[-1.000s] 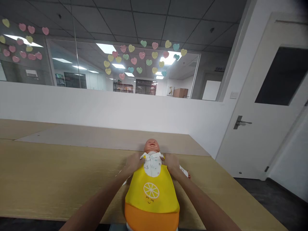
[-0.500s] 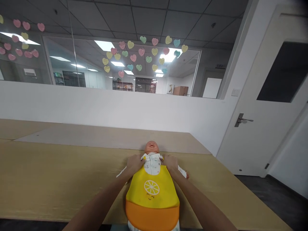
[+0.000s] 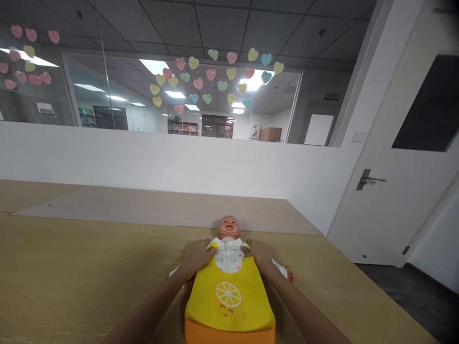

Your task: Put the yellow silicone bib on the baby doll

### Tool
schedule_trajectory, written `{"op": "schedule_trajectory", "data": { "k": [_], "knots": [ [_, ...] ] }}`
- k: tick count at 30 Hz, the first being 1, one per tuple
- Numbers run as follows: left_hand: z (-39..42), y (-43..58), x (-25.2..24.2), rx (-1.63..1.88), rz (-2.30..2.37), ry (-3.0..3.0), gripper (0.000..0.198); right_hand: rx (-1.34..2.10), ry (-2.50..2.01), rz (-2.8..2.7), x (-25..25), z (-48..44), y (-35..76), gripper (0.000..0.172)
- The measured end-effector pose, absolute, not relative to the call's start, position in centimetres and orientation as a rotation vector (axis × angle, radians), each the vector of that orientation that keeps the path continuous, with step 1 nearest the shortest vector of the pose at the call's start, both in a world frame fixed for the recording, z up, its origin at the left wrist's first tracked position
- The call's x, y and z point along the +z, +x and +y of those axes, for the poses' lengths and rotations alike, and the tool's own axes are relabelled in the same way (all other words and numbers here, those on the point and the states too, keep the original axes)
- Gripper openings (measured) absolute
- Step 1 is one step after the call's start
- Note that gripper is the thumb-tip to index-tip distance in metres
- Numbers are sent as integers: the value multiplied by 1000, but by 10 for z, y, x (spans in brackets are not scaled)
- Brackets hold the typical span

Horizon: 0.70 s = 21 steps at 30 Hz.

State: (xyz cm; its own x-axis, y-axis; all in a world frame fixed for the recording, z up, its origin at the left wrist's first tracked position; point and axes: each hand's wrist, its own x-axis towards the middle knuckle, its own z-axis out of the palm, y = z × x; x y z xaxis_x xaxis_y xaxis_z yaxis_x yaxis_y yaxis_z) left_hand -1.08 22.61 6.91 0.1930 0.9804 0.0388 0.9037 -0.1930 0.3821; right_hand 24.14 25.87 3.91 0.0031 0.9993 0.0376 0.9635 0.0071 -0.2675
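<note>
A baby doll (image 3: 228,226) in a white printed romper lies on its back on the wooden table (image 3: 79,267), head away from me. A yellow bib (image 3: 228,296) with a lemon picture and an orange pocket covers its body. My left hand (image 3: 197,255) is closed on the bib's left neck strap at the doll's shoulder. My right hand (image 3: 260,254) is closed on the right neck strap at the other shoulder. The fingertips are tucked toward the doll's neck.
A second, darker table (image 3: 161,208) lies behind, against a white half wall (image 3: 161,162) with a glass window covered in paper hearts (image 3: 211,79). A white door (image 3: 405,162) with a metal handle stands at the right, past the table's edge.
The view has shifted slightly, so the doll sits lower and nearer. Both hands stay at the doll's shoulders on the bib's straps, barely moved.
</note>
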Motion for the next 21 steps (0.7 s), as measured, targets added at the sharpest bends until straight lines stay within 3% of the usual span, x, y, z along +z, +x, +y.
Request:
{"op": "schedule_trajectory", "data": {
  "k": [4,11,17,21],
  "knots": [
    [229,-16,64,581,1768,2217,30,543,-1832,-1975,43,269,267,34],
    [232,-5,71,876,1689,2007,21,700,-1550,-1601,55,285,270,41],
    [232,5,121,976,1650,1755,27,651,-1386,-1488,75,302,259,40],
    [264,2,117,923,1772,1709,21,602,-1397,-1432,76,331,263,40]
  ]
}}
